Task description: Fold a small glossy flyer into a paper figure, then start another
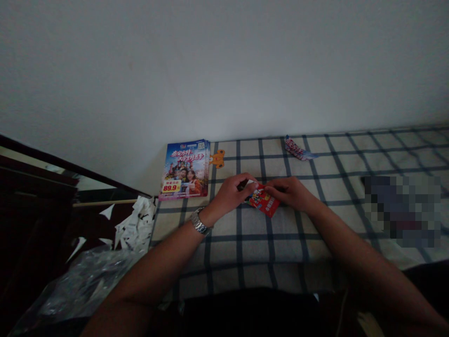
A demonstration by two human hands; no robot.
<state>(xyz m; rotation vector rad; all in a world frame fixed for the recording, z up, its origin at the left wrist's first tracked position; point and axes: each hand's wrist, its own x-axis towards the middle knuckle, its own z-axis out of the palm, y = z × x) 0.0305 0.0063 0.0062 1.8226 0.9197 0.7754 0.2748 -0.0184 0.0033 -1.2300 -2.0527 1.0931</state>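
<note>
A small folded red printed paper [264, 202] lies on the checked cloth [252, 243] in the middle of the view. My left hand [232, 191], with a metal watch on its wrist, pinches the paper's left upper edge, fingers closed. My right hand [290, 192] presses and pinches its right upper edge, fingers curled together. Both forearms reach in from the bottom of the picture.
A stack of colourful flyers [184, 169] lies at the cloth's far left corner, with a small orange figure [217, 158] beside it. A folded paper piece [297, 150] rests near the wall. White paper scraps [135, 225] and a clear plastic bag [84, 285] lie left of the cloth.
</note>
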